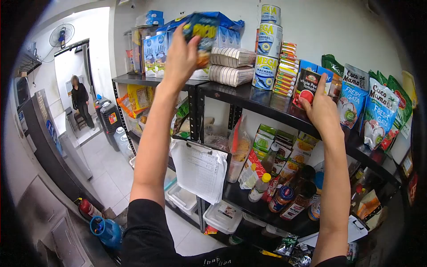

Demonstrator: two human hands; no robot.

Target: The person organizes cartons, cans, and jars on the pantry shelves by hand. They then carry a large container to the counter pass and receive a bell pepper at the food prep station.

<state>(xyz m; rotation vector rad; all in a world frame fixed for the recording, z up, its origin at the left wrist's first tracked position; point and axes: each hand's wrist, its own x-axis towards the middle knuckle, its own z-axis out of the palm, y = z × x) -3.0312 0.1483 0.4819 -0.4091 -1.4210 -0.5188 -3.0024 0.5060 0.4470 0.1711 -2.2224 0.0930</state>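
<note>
You're handling two packs, left hand point(180, 60) closed on a blurred dark pouch point(203, 36) left of the mackerel cans point(265, 66), right hand point(327, 111) gripping whole peeled tomatoes point(305, 87) to their right; any move calls for clearance.

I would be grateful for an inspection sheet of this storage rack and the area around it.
Surface: black upper shelf, closely stocked; some of its top shows.
Items at hand: dark packet, raised and blurred; whole peeled tomatoes pack on the shelf.
Clutter: stacked mackerel cans, striped bundles and coconut pouches above; jars below; clipboard at the rack's front.
Hands: left hand holds the packet; right hand touches the tomatoes pack, full grip hidden.
Cables: nothing seen near the hands.
Surroundings: person standing in the background; fire extinguisher and blue gas cylinder low at left; wall fan.
</note>
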